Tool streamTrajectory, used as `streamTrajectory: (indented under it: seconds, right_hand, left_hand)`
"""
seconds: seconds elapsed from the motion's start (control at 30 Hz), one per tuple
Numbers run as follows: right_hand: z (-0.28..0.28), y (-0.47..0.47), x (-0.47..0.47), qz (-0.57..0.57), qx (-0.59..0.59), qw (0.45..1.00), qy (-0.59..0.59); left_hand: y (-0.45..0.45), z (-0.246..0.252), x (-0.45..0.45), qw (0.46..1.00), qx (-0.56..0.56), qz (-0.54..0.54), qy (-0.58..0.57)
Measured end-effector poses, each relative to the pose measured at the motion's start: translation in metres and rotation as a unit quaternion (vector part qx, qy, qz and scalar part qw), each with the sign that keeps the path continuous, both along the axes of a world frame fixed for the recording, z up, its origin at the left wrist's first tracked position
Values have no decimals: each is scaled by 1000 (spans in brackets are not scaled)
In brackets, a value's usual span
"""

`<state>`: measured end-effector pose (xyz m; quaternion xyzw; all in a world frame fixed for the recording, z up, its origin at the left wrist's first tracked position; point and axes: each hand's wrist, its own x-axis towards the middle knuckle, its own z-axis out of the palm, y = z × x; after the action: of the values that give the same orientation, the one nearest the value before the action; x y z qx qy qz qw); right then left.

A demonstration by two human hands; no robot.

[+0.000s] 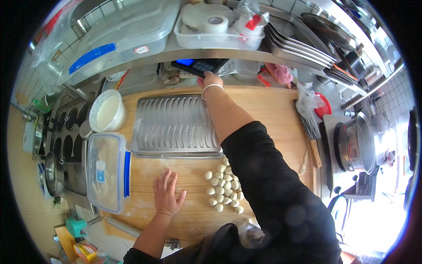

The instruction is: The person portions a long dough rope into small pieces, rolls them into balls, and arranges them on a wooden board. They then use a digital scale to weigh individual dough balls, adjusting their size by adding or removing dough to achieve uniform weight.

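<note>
Reaching under the steel shelf, my right hand [210, 81] grips the near edge of a black digital kitchen scale [201, 66] with a lit blue display. My left hand [167, 194] rests with fingers spread on the wooden board [194, 211], holding nothing. Several small dough balls [227, 186] lie on the board between my left hand and my right sleeve, which hides some of them. A ridged metal tray [174, 127] lies behind my left hand, below the scale.
At the left stand a white tub of flour-like powder [107, 112] and a lidded plastic box of dough [106, 175]. A knife with a wooden handle [315, 153] lies at the board's right edge, near a steel pot [357, 145]. The shelf edge [158, 58] overhangs the back.
</note>
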<state>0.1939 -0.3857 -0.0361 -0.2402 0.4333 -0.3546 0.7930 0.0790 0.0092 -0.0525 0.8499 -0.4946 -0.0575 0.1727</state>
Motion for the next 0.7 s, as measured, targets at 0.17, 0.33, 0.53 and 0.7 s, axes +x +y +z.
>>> streamTrajectory:
  seconds: [0.17, 0.33, 0.53, 0.7]
  right_hand:
    - [7, -4, -67, 0, -64, 996, -62]
    - [18, 19, -180, 51, -91, 992, -78]
    - [15, 47, -357, 76, -30, 995, -53]
    - [-8, 38, -445, 112, -58, 991, -39]
  left_hand:
    - [2, -7, -1, 1000, -9, -4, -6]
    - [2, -8, -4, 1000, -3, -1, -20]
    - [1, -9, -7, 999, 4, 8, -40]
    - [2, -11, -7, 999, 6, 11, -50]
